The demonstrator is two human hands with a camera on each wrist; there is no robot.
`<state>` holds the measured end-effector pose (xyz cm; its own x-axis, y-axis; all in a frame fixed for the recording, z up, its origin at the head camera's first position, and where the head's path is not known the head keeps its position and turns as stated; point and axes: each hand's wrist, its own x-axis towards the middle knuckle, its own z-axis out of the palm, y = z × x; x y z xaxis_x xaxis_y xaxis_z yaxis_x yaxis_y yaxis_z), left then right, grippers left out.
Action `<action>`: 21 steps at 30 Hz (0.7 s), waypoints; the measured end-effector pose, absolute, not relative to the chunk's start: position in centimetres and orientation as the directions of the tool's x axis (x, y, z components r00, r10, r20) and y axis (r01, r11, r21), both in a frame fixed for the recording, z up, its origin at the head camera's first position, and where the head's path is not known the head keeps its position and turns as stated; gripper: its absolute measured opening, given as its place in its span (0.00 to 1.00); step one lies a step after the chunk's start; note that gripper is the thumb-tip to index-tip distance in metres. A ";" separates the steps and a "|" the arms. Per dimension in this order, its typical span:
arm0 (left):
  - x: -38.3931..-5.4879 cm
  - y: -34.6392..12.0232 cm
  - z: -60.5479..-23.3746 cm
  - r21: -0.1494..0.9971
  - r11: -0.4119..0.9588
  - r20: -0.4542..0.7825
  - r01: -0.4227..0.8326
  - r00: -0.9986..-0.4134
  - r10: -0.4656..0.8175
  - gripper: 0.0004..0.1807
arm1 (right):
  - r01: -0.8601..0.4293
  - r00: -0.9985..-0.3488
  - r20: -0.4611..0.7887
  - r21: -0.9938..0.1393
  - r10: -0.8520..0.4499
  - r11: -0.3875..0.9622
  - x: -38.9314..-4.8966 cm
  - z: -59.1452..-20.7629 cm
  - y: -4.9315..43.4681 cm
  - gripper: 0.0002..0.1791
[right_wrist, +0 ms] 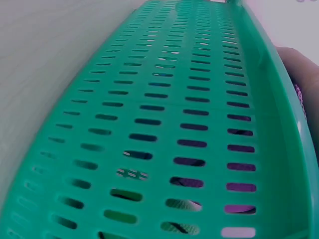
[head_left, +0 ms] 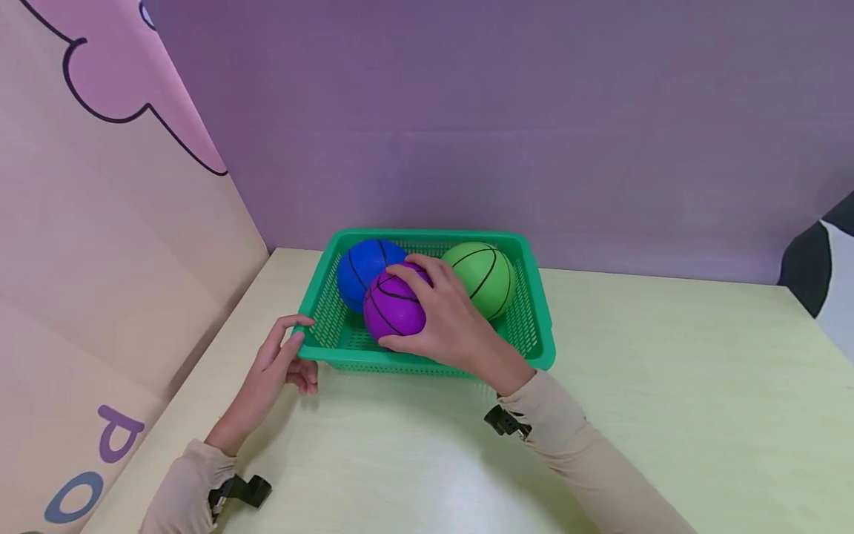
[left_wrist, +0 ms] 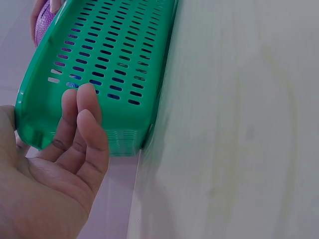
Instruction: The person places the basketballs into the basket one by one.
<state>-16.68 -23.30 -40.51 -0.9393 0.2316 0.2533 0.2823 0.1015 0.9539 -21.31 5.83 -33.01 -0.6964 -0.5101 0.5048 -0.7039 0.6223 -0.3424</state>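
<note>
A green plastic basket [head_left: 427, 360] with slotted walls stands on the table. In it lie a blue ball [head_left: 360, 271] at the left and a light green ball [head_left: 490, 278] at the right, both with black basketball lines. My right hand [head_left: 450, 319] grips a purple ball [head_left: 394, 308] of the same kind, in front of the blue one, fingers over its top and thumb low at the front. The basket's near-left corner is pinched by my left hand [head_left: 273, 363], index finger over the rim. In the left wrist view, that hand's other fingers [left_wrist: 92, 134] curl beside the wall.
The pale wooden table [head_left: 667, 393] extends to the right of the basket and in front of it. A purple wall panel [head_left: 507, 133] rises behind. At the left, a light panel [head_left: 100, 245] with printed shapes and letters borders the table.
</note>
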 end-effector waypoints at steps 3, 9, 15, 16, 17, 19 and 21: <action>-16.8 -23.3 -40.6 0.955 0.101 0.251 0.280 -0.940 0.232 0.17 | -0.687 -0.714 0.492 -0.358 -0.498 0.632 -21.5 -33.4 6.1 0.49; -16.8 -23.5 -40.5 0.952 0.108 0.255 0.285 -0.939 0.231 0.18 | -0.633 -0.773 0.404 -0.425 -0.489 0.647 -21.7 -34.3 6.9 0.54; -17.0 -23.5 -40.6 0.952 0.107 0.256 0.287 -0.937 0.236 0.18 | -0.537 -0.843 0.320 -0.462 -0.432 0.706 -21.2 -34.2 7.9 0.53; -17.1 -23.5 -40.6 0.953 0.106 0.254 0.285 -0.938 0.236 0.18 | -0.531 -0.847 0.317 -0.456 -0.427 0.715 -21.2 -34.1 8.0 0.53; -17.1 -23.4 -40.7 0.954 0.105 0.252 0.282 -0.938 0.237 0.18 | -0.529 -0.848 0.317 -0.446 -0.425 0.722 -21.1 -34.0 8.1 0.53; -17.2 -23.1 -40.8 0.955 0.106 0.246 0.277 -0.939 0.239 0.18 | -0.522 -0.851 0.316 -0.440 -0.419 0.730 -21.0 -33.8 8.2 0.52; -17.3 -22.9 -40.9 0.955 0.109 0.243 0.275 -0.940 0.240 0.18 | -0.509 -0.859 0.312 -0.432 -0.406 0.745 -20.8 -33.8 8.3 0.52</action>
